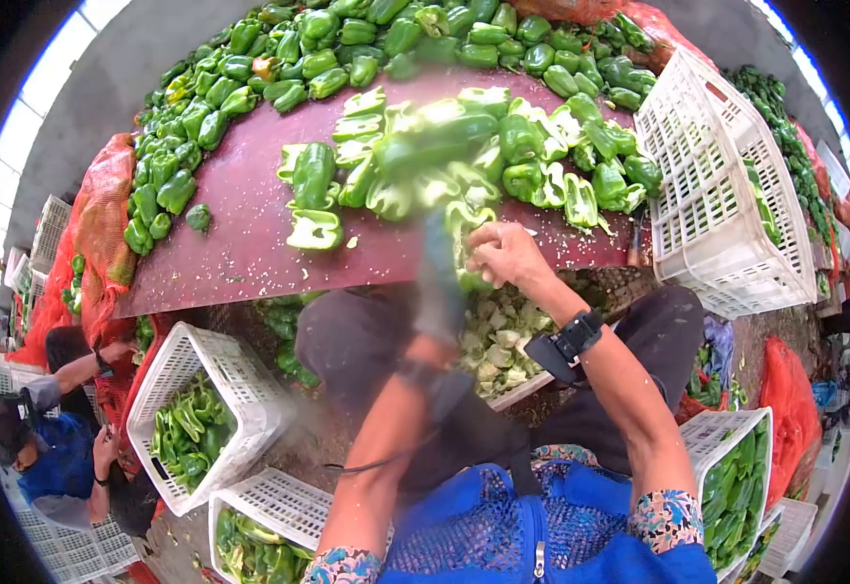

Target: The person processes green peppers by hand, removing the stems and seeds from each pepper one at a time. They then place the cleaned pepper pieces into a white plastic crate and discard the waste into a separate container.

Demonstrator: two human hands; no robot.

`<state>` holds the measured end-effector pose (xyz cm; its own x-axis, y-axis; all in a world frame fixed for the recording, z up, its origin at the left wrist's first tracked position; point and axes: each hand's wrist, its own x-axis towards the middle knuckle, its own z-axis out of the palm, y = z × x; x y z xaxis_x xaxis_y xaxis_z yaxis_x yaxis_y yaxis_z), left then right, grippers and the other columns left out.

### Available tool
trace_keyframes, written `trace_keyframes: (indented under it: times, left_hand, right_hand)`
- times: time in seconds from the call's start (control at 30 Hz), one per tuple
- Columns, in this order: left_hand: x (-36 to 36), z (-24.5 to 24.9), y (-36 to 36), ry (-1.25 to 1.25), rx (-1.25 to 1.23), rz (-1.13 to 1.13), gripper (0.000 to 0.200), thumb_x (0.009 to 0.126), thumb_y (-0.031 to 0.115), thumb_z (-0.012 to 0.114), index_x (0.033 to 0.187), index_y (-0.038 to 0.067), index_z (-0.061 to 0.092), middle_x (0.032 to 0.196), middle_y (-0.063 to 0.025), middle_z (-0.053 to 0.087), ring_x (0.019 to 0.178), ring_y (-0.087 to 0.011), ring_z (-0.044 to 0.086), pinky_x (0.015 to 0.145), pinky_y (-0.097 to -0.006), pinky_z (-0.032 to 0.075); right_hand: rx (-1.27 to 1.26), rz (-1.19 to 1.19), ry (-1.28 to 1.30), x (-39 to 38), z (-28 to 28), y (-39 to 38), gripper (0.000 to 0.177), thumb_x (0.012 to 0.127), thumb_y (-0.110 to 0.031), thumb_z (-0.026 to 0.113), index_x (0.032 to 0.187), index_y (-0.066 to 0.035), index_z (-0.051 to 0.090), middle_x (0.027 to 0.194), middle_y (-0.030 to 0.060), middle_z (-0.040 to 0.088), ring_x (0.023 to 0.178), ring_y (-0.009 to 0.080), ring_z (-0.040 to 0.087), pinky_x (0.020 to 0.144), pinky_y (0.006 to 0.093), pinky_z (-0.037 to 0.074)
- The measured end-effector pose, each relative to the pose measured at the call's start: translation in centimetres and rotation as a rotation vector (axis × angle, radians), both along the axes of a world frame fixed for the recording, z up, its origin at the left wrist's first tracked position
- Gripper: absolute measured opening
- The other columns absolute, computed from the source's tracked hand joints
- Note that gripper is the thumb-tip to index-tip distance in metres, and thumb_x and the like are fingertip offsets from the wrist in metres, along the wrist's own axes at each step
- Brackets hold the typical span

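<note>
Halved green peppers lie on the dark red table, several with their pale insides up. My left hand, smeared by motion, is over the table's near edge; what it holds cannot be made out. Just right of it, my right hand has its fingers curled in beside a cut pepper piece at the table's near edge, and appears to pinch it. A blurred green pepper shows above the halves. Below both hands are pale pepper cores.
Whole peppers are heaped along the table's far side. A white crate leans at the right. Crates of peppers stand at lower left and lower right. Another person sits at far left beside red mesh sacks.
</note>
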<state>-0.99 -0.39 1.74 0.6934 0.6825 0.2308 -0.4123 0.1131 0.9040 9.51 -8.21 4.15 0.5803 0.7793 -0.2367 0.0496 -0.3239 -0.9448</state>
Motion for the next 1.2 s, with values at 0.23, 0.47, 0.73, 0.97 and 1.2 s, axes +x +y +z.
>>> trace_keyframes:
  times: [0.23, 0.47, 0.73, 0.97, 1.2]
  left_hand:
    - [-1.7, 0.7, -1.0, 0.201, 0.504, 0.135, 0.044, 0.095, 0.018, 0.054, 0.135, 0.002, 0.046, 0.119, -0.0069, 0.059, 0.104, -0.0163, 0.059, 0.089, -0.0311, 0.051]
    - [-0.4, -2.1, -0.4, 0.107, -0.084, -0.041, 0.047, 0.098, 0.021, 0.046, 0.14, 0.001, 0.042, 0.126, -0.0092, 0.056, 0.113, -0.0184, 0.054, 0.096, -0.031, 0.046]
    - [-0.1, -3.4, 1.4, 0.032, -0.488, -0.29, 0.036, 0.102, 0.024, 0.048, 0.133, 0.006, 0.05, 0.122, -0.0069, 0.06, 0.102, -0.0132, 0.062, 0.083, -0.0273, 0.054]
    - [-0.2, 3.0, 1.1, -0.084, -0.37, -0.066, 0.045, 0.103, 0.033, 0.041, 0.141, 0.008, 0.045, 0.124, -0.0076, 0.058, 0.108, -0.0171, 0.06, 0.086, -0.0297, 0.052]
    - [-1.1, 2.8, 1.4, 0.271, 0.929, 0.454, 0.065, 0.094, 0.024, 0.056, 0.149, -0.001, 0.033, 0.147, -0.0183, 0.042, 0.133, -0.032, 0.04, 0.113, -0.0372, 0.03]
  right_hand:
    - [-0.132, 0.019, -0.108, -0.5, -0.1, 1.2, 0.027, 0.083, -0.023, 0.061, 0.091, 0.001, 0.07, 0.072, 0.0092, 0.068, 0.064, 0.0165, 0.065, 0.056, 0.0323, 0.05]
    - [0.01, 0.105, -0.041, -0.2, 0.1, 1.3, 0.018, 0.089, -0.014, 0.054, 0.072, -0.007, 0.053, 0.064, 0.0015, 0.057, 0.047, 0.0076, 0.047, 0.04, 0.0237, 0.035]
    - [0.142, 0.167, -0.36, -1.6, 1.3, 0.4, 0.012, 0.088, -0.007, 0.051, 0.077, -0.005, 0.055, 0.064, 0.0023, 0.059, 0.049, 0.0068, 0.054, 0.041, 0.023, 0.042]
    - [0.08, 0.447, -0.667, -0.4, 0.3, -6.8, 0.02, 0.085, -0.007, 0.056, 0.103, -0.005, 0.065, 0.079, 0.0081, 0.067, 0.062, 0.0114, 0.064, 0.052, 0.0282, 0.051]
    - [0.316, -0.37, 0.5, 3.3, -1.6, -6.3, 0.065, 0.103, -0.055, 0.028, 0.139, -0.004, 0.047, 0.13, 0.0179, 0.059, 0.113, 0.0259, 0.061, 0.094, 0.0401, 0.049]
